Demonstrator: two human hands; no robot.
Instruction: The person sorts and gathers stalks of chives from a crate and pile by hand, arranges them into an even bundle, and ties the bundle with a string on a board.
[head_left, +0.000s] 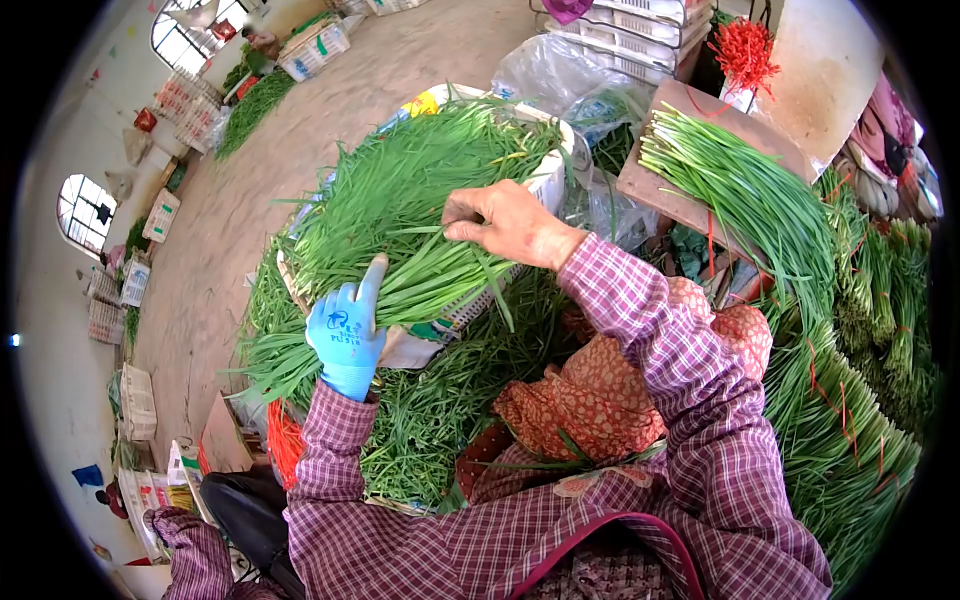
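My left hand, in a blue glove with a worn index fingertip, is closed around a bunch of garlic chives. Its index finger lies stretched along the stalks. The bunch slants over the near side of a white basket heaped with loose garlic chives. Bare and bent at the wrist, my right hand is just above the bunch's right part. Its thumb and fingers are pinched together, seemingly on a thin chive leaf; the fingertips partly hide it.
Trimmed chives lie on a board at right, below red ties. Tied bunches line the right side. Loose leaves cover the area before my lap. Stacked crates stand behind; another person's sleeve shows lower left.
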